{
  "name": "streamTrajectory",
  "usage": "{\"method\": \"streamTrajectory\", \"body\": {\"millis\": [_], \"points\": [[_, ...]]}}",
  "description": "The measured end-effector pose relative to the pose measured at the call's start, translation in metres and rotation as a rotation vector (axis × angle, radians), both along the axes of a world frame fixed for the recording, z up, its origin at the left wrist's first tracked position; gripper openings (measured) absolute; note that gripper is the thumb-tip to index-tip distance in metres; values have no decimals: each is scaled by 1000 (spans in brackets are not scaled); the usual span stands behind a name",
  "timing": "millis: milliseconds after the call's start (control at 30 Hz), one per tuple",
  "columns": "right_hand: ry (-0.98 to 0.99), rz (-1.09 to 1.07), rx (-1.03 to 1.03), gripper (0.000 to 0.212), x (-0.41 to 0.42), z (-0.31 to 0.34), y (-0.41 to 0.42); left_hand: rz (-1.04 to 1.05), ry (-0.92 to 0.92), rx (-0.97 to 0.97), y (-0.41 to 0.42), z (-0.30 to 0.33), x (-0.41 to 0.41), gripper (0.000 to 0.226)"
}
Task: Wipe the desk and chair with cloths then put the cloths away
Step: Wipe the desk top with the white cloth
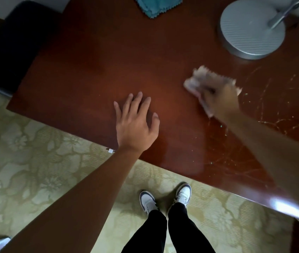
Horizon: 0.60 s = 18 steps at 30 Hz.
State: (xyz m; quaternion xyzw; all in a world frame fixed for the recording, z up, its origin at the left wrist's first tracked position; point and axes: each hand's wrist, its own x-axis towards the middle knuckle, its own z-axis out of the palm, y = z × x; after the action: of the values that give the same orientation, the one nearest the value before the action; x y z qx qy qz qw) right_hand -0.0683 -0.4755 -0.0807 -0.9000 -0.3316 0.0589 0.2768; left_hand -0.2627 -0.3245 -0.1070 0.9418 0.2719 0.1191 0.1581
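Observation:
A dark red-brown wooden desk (94, 73) fills the upper half of the view. My left hand (136, 123) lies flat on the desk near its front edge, fingers spread and straight. My right hand (221, 101) is blurred with motion and grips a pale pinkish cloth (199, 79) against the desk top on the right. A second cloth, teal (156, 5), lies on the desk at the far edge, partly cut off by the frame. A dark chair seat (8, 48) stands at the desk's left end.
A round grey lamp base (251, 28) with a metal arm stands at the desk's back right. Fine scratches or streaks (276, 106) mark the desk's right side. Patterned yellowish carpet (35, 170) and my feet in white shoes (165, 199) are below the front edge.

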Motion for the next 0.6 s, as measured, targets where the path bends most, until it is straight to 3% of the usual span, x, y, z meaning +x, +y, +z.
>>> {"method": "streamTrajectory", "body": {"millis": [100,200,300,367,433,533,600], "points": [[-49,-88,-75,32,25,6,8,-8,-22,-19,2,-2,0,50],[-37,169,-6,33,-58,4,-17,-41,-31,-37,1,2,1,48],[16,367,24,26,-132,3,-69,-309,-90,3,-5,2,-1,45],[-6,443,-13,27,-117,5,-91,-461,-110,16,-15,0,-4,43],[-52,370,-52,30,-72,5,-91,-494,-90,16,-23,-1,-6,43],[-96,34,-103,35,-19,6,-67,-456,-97,-40,-29,-1,-6,41],[-79,74,-90,33,-38,2,-56,-414,-127,-82,-26,-1,-5,39]]}}
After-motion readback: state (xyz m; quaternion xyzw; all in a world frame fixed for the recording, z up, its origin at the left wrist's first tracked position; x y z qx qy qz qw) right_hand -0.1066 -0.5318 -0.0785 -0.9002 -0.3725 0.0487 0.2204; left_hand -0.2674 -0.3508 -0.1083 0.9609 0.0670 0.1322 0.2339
